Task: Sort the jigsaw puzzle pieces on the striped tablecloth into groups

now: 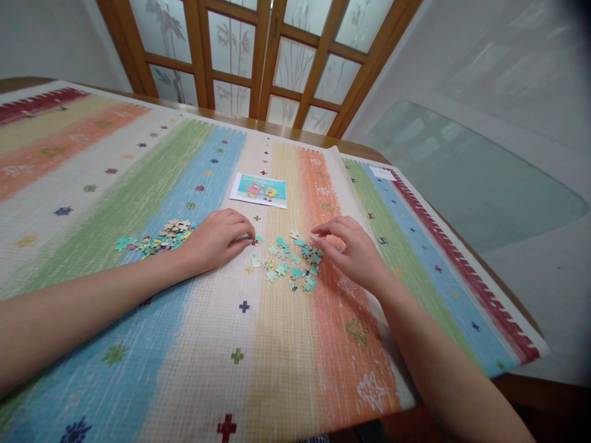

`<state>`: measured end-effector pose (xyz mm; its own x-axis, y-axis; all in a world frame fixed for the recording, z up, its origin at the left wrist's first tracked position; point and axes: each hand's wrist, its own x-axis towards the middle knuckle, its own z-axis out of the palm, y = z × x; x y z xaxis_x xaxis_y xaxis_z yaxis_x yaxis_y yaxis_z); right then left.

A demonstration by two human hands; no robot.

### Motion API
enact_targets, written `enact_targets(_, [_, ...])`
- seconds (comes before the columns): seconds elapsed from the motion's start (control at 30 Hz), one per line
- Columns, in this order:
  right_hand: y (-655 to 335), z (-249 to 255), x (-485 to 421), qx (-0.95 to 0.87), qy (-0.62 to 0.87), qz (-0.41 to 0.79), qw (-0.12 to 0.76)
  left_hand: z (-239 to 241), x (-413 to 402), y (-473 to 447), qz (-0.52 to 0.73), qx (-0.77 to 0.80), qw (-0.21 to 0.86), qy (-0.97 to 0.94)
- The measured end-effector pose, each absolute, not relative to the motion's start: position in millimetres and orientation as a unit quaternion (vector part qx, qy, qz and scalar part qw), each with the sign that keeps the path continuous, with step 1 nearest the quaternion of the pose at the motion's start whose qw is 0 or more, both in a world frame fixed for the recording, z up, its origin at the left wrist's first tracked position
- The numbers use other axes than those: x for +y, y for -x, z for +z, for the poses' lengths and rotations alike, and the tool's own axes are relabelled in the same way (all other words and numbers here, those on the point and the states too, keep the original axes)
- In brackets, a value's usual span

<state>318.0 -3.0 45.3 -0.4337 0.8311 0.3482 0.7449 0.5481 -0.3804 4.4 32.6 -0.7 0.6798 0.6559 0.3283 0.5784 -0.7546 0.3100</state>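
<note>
Loose jigsaw puzzle pieces (282, 269), mostly teal and pale, lie spread between my two hands. My left hand (220, 240) rests left of them with its fingers curled together, and a small teal puzzle piece (259, 239) shows at its fingertips. On the right, my right hand (353, 249) hovers at the edge of the spread pieces, thumb and forefinger pinched; what lies between those tips is too small to name. Behind the left wrist sits a denser pile of puzzle pieces (159, 240), partly hidden by that hand.
A cartoon picture card (259, 190) lies flat beyond the pieces. The striped tablecloth (240, 363) covers the table, with a fold along its right part. A small white label (382, 173) lies at the far right. Wooden glass-paned doors (258, 61) stand behind the table.
</note>
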Motion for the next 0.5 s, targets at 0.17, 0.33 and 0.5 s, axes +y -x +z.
enact_targets(0.17, [-325,46,4,-0.824,0.485,0.083,0.282,-2,40,-8,0.215,0.347,0.069,-0.910])
enact_targets(0.33, [-339,52,7,-0.814,0.519,0.113,0.233,-3,41,-9,0.225,0.344,0.073,-0.909])
enact_targets(0.5, [-341,58,3,-0.831,0.511,0.171,0.139,-4,41,-8,0.235,0.330,0.096,-0.909])
